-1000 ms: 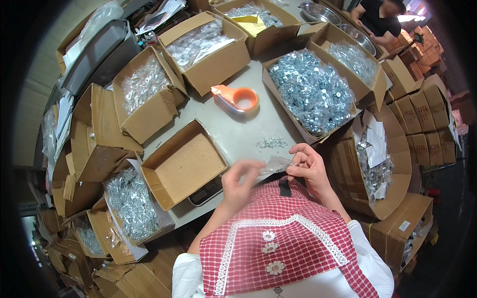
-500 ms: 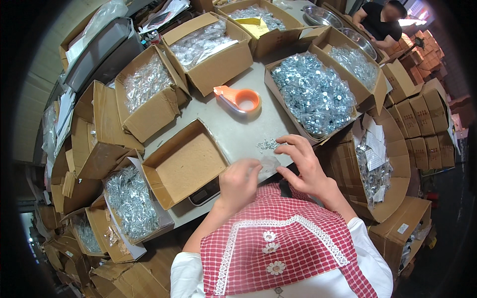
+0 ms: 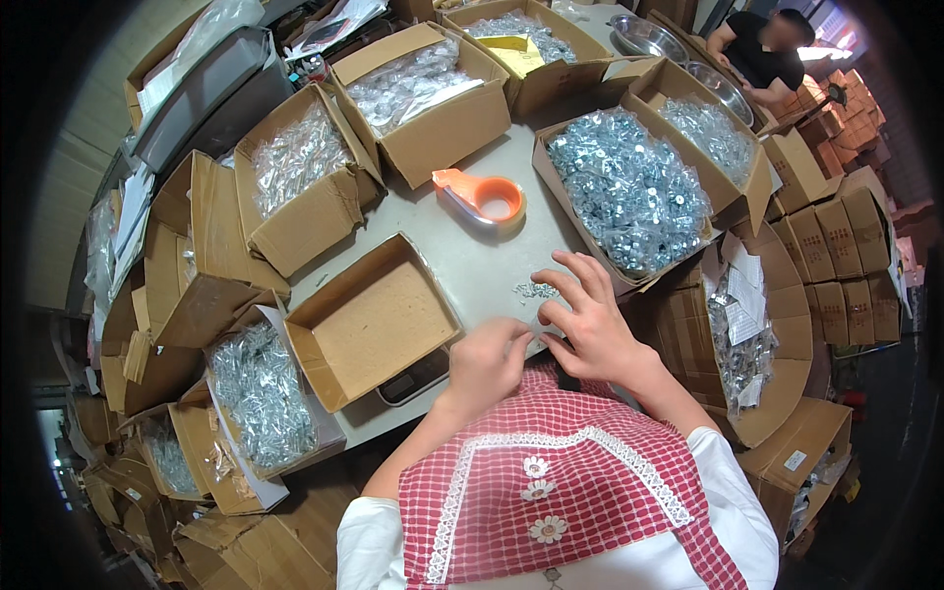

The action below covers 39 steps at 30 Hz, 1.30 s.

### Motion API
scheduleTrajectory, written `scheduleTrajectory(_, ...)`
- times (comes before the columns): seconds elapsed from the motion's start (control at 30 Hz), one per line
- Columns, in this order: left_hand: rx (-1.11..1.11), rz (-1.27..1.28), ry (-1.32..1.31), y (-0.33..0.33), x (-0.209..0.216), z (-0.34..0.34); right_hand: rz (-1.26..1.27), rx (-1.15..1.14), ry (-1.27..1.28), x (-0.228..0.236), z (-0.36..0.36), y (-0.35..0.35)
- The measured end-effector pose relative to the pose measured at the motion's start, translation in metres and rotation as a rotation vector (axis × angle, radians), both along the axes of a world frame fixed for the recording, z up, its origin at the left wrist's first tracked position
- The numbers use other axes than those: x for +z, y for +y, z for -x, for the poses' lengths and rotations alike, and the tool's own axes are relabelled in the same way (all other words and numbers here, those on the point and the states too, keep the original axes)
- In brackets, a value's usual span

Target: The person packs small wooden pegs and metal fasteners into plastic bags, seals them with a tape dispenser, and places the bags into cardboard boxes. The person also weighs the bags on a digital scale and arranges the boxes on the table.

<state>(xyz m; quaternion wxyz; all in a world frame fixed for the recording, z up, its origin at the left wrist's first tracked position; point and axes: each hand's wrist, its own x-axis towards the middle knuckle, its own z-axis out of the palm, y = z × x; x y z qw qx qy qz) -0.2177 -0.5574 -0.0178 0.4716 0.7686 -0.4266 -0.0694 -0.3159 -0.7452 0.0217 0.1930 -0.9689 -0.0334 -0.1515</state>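
Note:
My left hand (image 3: pixel 487 359) is closed, with thumb and fingers pinched on a small clear plastic bag (image 3: pixel 536 325) at the table's near edge. Only a little of the bag shows between my two hands. Facing it, my right hand (image 3: pixel 600 329) has its fingers curved and apart. Its thumb and index finger are close to the bag, perhaps touching it. Just beyond the bag lies a small pile of loose screws (image 3: pixel 536 291), partly behind the right fingers.
An empty shallow cardboard box (image 3: pixel 379 324) rests on a scale (image 3: pixel 401 386) to the left. An orange tape dispenser (image 3: pixel 482 202) lies farther back. Cartons of bagged hardware surround the table (image 3: pixel 403 221), including one of bagged metal parts (image 3: pixel 629 187). A person (image 3: pixel 762 54) is at far right.
Both hands have drawn closer around the plastic bag, the left shifting slightly right. Less of the bag shows now. The right index finger has come down toward the thumb.

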Motion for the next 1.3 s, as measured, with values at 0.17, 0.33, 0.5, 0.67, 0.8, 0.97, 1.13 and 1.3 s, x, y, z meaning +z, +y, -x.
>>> scheduleTrajectory(0.17, -0.01, -0.019, 0.064, -0.001, -0.001, 0.001, 0.005, -0.023, 0.011, -0.003, 0.001, -0.001)
scheduleTrajectory(0.33, -0.198, 0.014, 0.422, -0.002, 0.002, -0.01, -0.259, 0.024, 0.005, -0.014, 0.008, -0.013)
scheduleTrajectory(0.5, -0.576, 0.07, 0.883, -0.003, 0.005, -0.013, -0.509, 0.093, 0.044, -0.028, 0.011, -0.017)
scheduleTrajectory(0.67, -0.522, -0.047, 0.999, -0.007, -0.003, -0.007, -0.538, 0.096, 0.053, -0.032, 0.014, -0.012)
scheduleTrajectory(0.8, -0.471, -0.089, 0.795, -0.008, -0.008, -0.002, -0.456, 0.07, 0.182, -0.031, 0.018, -0.011)
scheduleTrajectory(0.97, -0.463, -0.113, 0.708, -0.007, -0.009, -0.002, -0.705, 0.15, 0.375, -0.033, 0.019, -0.014)
scheduleTrajectory(1.13, -0.487, -0.103, 0.713, -0.004, -0.005, -0.006, -0.875, 0.257, 0.453, -0.032, 0.019, -0.029)
scheduleTrajectory(1.3, -0.487, -0.172, 0.588, -0.007, 0.0, -0.011, -0.439, 0.128, 0.321, -0.028, 0.021, -0.015)
